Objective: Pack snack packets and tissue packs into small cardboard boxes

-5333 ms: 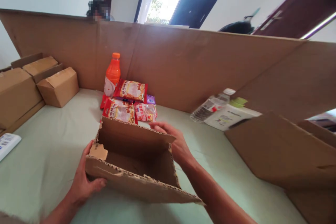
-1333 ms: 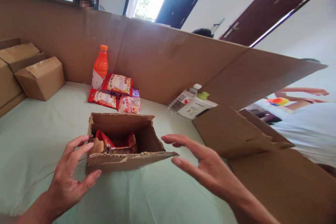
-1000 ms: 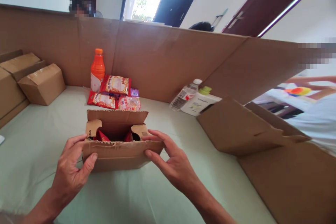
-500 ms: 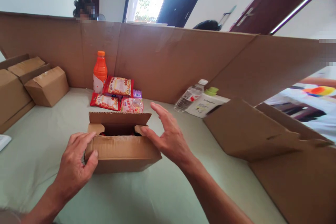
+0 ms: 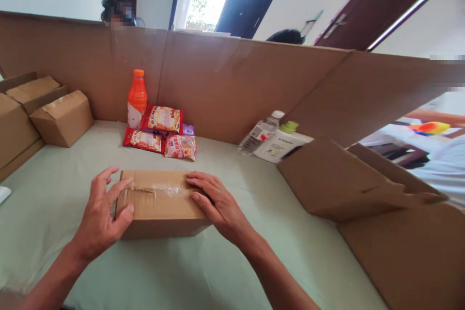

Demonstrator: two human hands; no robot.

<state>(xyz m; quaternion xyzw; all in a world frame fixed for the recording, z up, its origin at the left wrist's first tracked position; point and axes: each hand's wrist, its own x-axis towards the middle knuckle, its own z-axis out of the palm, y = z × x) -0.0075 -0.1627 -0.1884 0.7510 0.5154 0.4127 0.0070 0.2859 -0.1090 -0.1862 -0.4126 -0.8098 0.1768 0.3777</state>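
In front of me on the pale green cloth (image 5: pixel 232 271) sits a small brown cardboard box (image 5: pixel 163 207), its top flaps folded down flat with clear tape along the seam. My left hand (image 5: pixel 103 213) is at the box's left end, thumb and fingers apart, fingertips touching the top edge. My right hand (image 5: pixel 218 206) lies over the right end of the top, fingers stretched across the flaps and thumb lower down. The box's inside is hidden.
Behind the box stand an orange drink bottle (image 5: pixel 137 99), several snack packets (image 5: pixel 165 118), a tilted water bottle (image 5: pixel 261 133) and a white jug (image 5: pixel 283 144). Cardboard boxes flank both sides (image 5: pixel 65 118). A tall cardboard wall (image 5: pixel 218 82) runs behind; a person's hair shows above it.
The raised back flap of the box has come down, so the top is now covered. My right hand has moved from beside the open flap onto the top.
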